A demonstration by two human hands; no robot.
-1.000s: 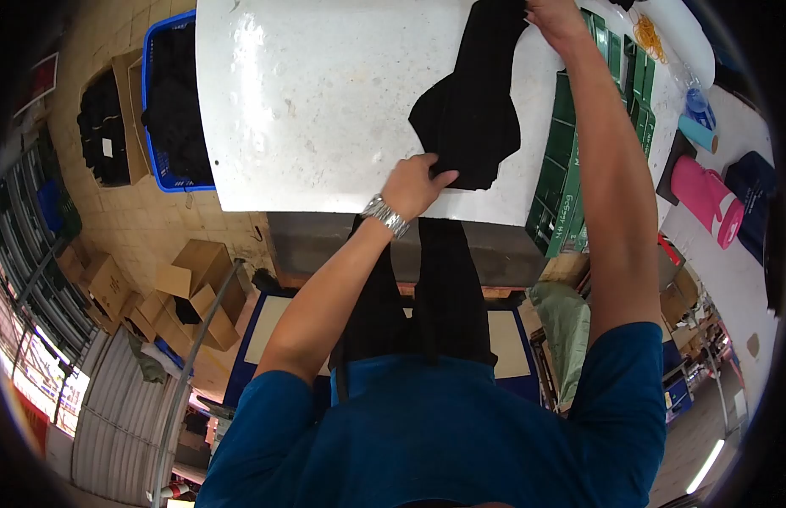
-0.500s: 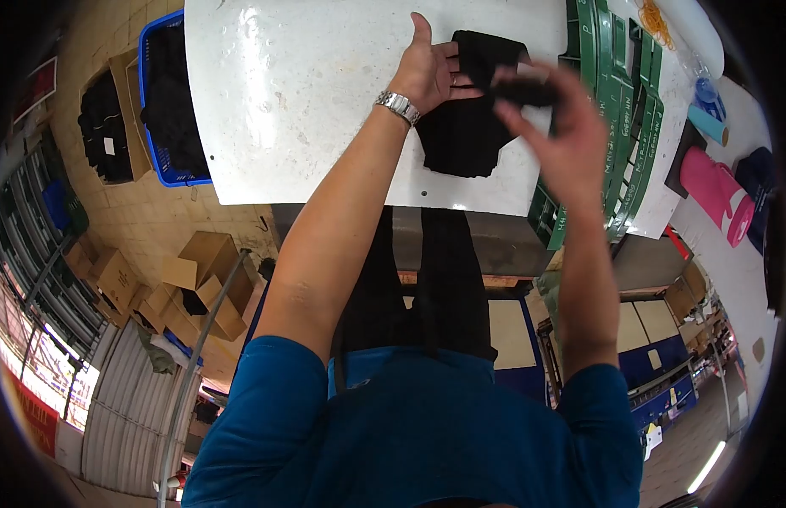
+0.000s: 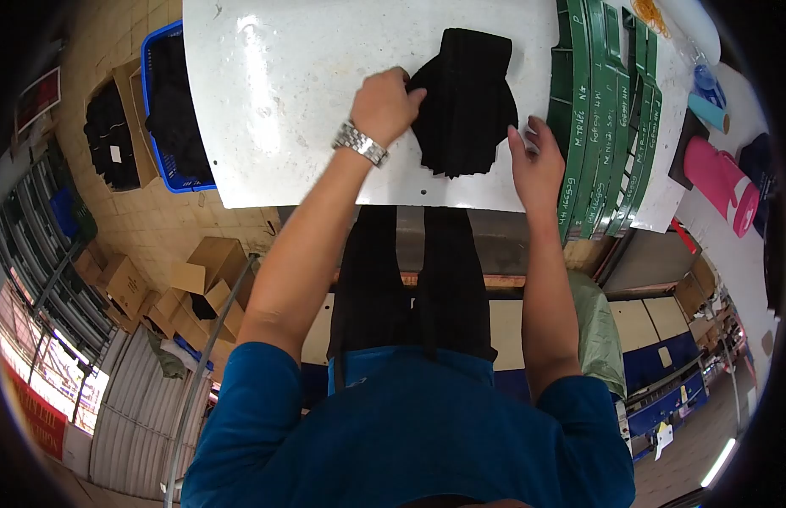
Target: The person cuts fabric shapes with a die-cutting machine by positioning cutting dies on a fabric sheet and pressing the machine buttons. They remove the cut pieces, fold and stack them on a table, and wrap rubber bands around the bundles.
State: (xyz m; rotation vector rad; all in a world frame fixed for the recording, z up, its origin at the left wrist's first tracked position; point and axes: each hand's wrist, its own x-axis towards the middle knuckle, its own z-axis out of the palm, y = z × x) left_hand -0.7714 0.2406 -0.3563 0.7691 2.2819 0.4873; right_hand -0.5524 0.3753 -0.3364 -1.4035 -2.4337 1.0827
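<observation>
A pile of black fabric pieces (image 3: 465,106) lies on the white tabletop, with a folded look and rounded parts bulging out at both sides. My left hand (image 3: 386,106), a metal-band watch on its wrist, has its fingers curled at the pile's left edge, thumb and forefinger closed on the cloth there. At the lower right edge is my right hand (image 3: 539,165). Its fingers are apart and bent, the thumb tip close to the fabric, and nothing is in its grasp. Whether that thumb touches the cloth I cannot tell.
Green plastic racks (image 3: 583,127) with white handwriting stand along the table's right side. A blue basket (image 3: 160,161) of black fabric is left of the white table (image 3: 283,110). Cardboard boxes (image 3: 211,262) sit on the floor at left. A pink item (image 3: 719,182) lies far right.
The dark piece that my right hand held blurred above the pile is out of that hand. My right hand has lowered to the right; my left has turned over from palm-up and moved slightly left and down.
</observation>
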